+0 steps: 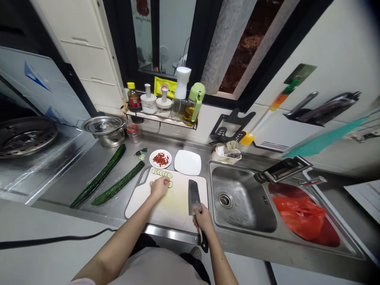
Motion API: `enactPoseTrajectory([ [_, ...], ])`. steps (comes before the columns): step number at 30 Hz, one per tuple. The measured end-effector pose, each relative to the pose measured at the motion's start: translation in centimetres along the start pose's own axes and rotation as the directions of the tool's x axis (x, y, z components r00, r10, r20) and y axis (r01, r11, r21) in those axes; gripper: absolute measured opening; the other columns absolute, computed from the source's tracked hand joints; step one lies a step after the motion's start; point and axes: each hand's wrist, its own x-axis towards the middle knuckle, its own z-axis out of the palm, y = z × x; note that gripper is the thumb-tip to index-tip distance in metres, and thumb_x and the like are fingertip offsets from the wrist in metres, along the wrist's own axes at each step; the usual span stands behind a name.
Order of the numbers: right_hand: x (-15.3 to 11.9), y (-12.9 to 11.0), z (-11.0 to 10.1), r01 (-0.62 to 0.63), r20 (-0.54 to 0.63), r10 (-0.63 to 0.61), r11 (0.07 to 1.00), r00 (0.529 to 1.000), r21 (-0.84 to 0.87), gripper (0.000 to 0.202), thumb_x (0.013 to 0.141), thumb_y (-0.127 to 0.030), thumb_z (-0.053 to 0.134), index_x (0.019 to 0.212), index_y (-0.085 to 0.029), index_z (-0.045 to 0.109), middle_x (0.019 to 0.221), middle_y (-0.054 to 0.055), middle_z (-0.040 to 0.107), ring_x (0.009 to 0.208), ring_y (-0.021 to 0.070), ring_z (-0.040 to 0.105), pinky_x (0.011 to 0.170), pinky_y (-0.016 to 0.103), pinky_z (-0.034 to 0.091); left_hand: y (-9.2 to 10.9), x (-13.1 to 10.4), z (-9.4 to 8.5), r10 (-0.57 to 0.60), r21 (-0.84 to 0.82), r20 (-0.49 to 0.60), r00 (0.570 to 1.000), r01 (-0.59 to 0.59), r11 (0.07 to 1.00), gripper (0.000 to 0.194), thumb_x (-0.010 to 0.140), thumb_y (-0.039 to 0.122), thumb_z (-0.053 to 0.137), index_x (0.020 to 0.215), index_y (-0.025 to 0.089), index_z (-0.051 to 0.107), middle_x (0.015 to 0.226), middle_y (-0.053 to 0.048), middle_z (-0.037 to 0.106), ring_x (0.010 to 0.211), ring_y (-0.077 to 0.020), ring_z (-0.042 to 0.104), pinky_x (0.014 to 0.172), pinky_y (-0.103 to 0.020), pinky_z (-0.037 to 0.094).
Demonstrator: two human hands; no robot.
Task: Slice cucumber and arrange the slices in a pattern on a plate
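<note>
A white cutting board (pixel 175 204) lies on the steel counter. My right hand (pixel 202 219) is wrapped round the handle of a cleaver (pixel 194 194), whose blade rests over the board's right side. Over the board's upper left, my left hand (pixel 160 187) has its fingers closed beside a cucumber slice (pixel 170 184); what they hold, if anything, is hidden. A row of cucumber slices (pixel 162 173) lies along the board's far edge. Behind the board are a white plate of red pieces (pixel 152 159) and a bare white square plate (pixel 187 162).
Two long cucumbers (pixel 118 189) lie left of the board, with small green scraps (pixel 141 157) beyond. A lidded steel pot (pixel 107 132) stands at the back left. To the right is a sink (pixel 243 198); its second basin holds a red bag (pixel 299 215). Condiments stand on a shelf (pixel 166 117).
</note>
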Motion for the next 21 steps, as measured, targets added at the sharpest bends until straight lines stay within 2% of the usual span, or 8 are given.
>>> enactPoseTrajectory([
  [5, -0.4, -1.2, -0.8, 0.042, 0.067, -0.039, 0.998, 0.997, -0.050, 0.020, 0.086, -0.039, 0.046, 0.088, -0.020, 0.051, 0.041, -0.010, 0.046, 0.035, 0.0107, 0.046, 0.044, 0.019, 0.033, -2.1, -0.5, -1.4, -0.028, 0.078, 0.029, 0.999, 0.025, 0.997, 0.021, 0.082, 0.024, 0.050, 0.093, 0.027, 0.069, 0.094, -0.001, 0.074, 0.095, -0.0203, 0.063, 0.092, -0.039, 0.032],
  [8, -1.0, -2.6, -1.3, 0.131, 0.050, -0.123, 0.969, 0.991, -0.208, 0.016, 0.087, -0.032, 0.043, 0.086, -0.020, 0.054, 0.050, -0.005, 0.054, 0.046, 0.0124, 0.053, 0.050, 0.021, 0.035, -3.1, -0.4, -1.9, 0.000, 0.130, 0.011, 1.000, -0.001, 0.991, 0.023, 0.083, 0.024, 0.049, 0.094, 0.027, 0.069, 0.095, -0.003, 0.074, 0.099, -0.0220, 0.062, 0.092, -0.040, 0.032],
  [11, -2.2, -4.1, -1.0, 0.218, 0.052, -0.221, 0.850, 0.974, -0.480, 0.016, 0.088, -0.026, 0.043, 0.087, -0.020, 0.058, 0.073, 0.002, 0.066, 0.070, 0.0150, 0.060, 0.060, 0.021, 0.034, -4.0, -0.4, -2.0, 0.014, 0.134, -0.026, 1.000, -0.010, 0.991, 0.023, 0.083, 0.026, 0.050, 0.096, 0.028, 0.070, 0.098, -0.002, 0.073, 0.101, -0.0232, 0.062, 0.092, -0.040, 0.033],
  [14, -3.8, -5.5, -0.1, 0.246, 0.125, -0.220, 0.703, 0.967, -0.667, 0.021, 0.092, -0.029, 0.040, 0.097, -0.021, 0.059, 0.085, 0.006, 0.068, 0.080, 0.0175, 0.062, 0.063, 0.023, 0.032, -4.7, -0.5, -1.9, 0.003, 0.133, -0.066, 0.998, 0.006, 0.991, 0.024, 0.084, 0.027, 0.049, 0.097, 0.028, 0.070, 0.104, -0.003, 0.072, 0.102, -0.0245, 0.061, 0.090, -0.040, 0.035],
  [17, -5.0, -6.6, 1.0, 0.290, 0.196, -0.217, 0.621, 0.956, -0.728, 0.025, 0.095, -0.029, 0.036, 0.101, -0.022, 0.059, 0.088, 0.008, 0.069, 0.081, 0.0197, 0.063, 0.064, 0.025, 0.033, -4.9, -0.7, -1.9, 0.008, 0.138, -0.068, 0.998, 0.002, 0.990, 0.024, 0.084, 0.027, 0.050, 0.097, 0.028, 0.070, 0.104, -0.003, 0.071, 0.102, -0.0252, 0.060, 0.089, -0.040, 0.036],
  [21, -5.7, -7.5, 2.0, 0.321, 0.245, -0.208, 0.587, 0.947, -0.743, 0.026, 0.095, -0.026, 0.035, 0.103, -0.021, 0.059, 0.090, 0.009, 0.069, 0.081, 0.0213, 0.064, 0.066, 0.027, 0.035, -4.6, -0.8, -1.9, 0.013, 0.144, -0.055, 0.998, -0.005, 0.990, 0.024, 0.084, 0.028, 0.050, 0.097, 0.028, 0.071, 0.102, -0.004, 0.071, 0.100, -0.0251, 0.060, 0.087, -0.040, 0.036],
])
